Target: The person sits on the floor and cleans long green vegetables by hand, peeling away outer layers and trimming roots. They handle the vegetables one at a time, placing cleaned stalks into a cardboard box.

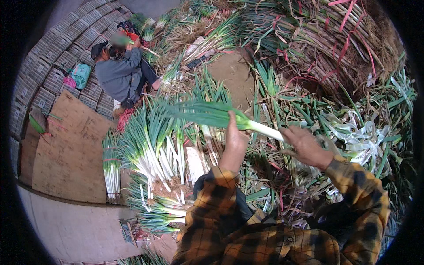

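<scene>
A long Welsh onion point(265, 130) with a clean white shank lies across in front of me, its green leaves pointing left. My left hand point(234, 142) grips it where the leaves meet the white part, thumb on top. At the root end, the fingers of my right hand point(306, 145) close around the shank; that hand is slightly blurred and hides the tip. Below and left of my left hand is a pile of peeled Welsh onions point(155, 152) with white shanks and some roots. Beside this pile stands a bundle point(112, 165) tied with red bands.
Untrimmed onions tied with pink strips point(331, 49) are heaped at the upper right. Dry leaf scraps point(265, 165) and whitish plastic strips point(356, 137) litter the ground. Another person point(117, 74) sits at the upper left near plastic crates point(43, 73). A wooden board point(71, 152) lies at left.
</scene>
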Demonstrator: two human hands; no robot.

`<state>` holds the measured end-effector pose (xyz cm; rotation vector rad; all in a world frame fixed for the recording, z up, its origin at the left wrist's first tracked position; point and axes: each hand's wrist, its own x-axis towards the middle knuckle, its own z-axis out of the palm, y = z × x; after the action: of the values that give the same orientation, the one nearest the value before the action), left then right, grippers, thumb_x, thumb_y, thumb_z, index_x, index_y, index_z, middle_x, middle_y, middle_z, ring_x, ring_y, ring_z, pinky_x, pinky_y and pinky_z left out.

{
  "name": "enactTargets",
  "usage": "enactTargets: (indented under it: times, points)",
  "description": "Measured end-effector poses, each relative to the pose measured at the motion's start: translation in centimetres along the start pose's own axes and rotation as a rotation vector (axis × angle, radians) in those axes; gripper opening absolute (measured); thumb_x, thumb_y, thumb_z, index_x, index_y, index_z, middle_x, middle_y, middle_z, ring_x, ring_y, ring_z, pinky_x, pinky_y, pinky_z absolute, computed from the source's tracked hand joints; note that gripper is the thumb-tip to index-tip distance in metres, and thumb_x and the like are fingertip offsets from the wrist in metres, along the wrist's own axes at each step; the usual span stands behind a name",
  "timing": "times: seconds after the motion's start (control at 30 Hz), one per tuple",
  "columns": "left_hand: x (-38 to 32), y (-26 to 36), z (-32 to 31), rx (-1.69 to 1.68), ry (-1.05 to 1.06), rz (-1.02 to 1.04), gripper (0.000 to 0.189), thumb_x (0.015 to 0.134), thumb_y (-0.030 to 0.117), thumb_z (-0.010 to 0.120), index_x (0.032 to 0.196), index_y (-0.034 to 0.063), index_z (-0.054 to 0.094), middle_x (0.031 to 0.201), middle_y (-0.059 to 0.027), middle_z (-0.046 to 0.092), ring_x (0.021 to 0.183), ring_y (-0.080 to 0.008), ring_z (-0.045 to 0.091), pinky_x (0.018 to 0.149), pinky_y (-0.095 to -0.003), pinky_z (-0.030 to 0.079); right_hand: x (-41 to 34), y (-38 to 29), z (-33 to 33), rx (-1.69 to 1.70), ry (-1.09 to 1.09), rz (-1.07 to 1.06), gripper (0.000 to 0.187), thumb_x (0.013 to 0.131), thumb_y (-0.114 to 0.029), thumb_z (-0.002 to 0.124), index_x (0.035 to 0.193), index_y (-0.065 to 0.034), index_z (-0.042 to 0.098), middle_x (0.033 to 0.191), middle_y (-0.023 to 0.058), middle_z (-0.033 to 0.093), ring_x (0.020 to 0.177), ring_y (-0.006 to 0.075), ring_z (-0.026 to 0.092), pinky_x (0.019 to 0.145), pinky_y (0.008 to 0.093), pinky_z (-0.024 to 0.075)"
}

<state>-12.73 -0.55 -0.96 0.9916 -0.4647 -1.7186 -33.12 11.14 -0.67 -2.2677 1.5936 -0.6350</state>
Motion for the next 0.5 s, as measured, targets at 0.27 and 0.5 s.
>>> enactTargets:
  times: [0.27,0.5]
  points:
    - [2.2,2.6,-3.3,0.049,0.043,0.131,0.037,0.094,0.047,0.040,0.098,0.0112,0.051,0.085,-0.0052,0.060,0.079,-0.0190,0.058,0.058,-0.0278,0.039,-7.1,13.9,0.6,0.011,-0.137,0.198,0.041,0.070,-0.014,0.070,0.108,-0.0043,0.058,0.085,0.0196,0.062,0.070,0.0364,0.061,0.062,0.0426,0.0477]
    - [1.6,5.1,-3.0,-0.087,0.161,0.123,0.035,0.096,0.043,0.039,0.099,0.0096,0.049,0.090,-0.0072,0.060,0.080,-0.0200,0.058,0.059,-0.0292,0.039,-11.4,24.3,-2.9,0.032,0.434,0.572,0.046,0.068,-0.003,0.068,0.113,-0.0021,0.058,0.093,0.0223,0.063,0.087,0.0363,0.061,0.075,0.0394,0.0477]
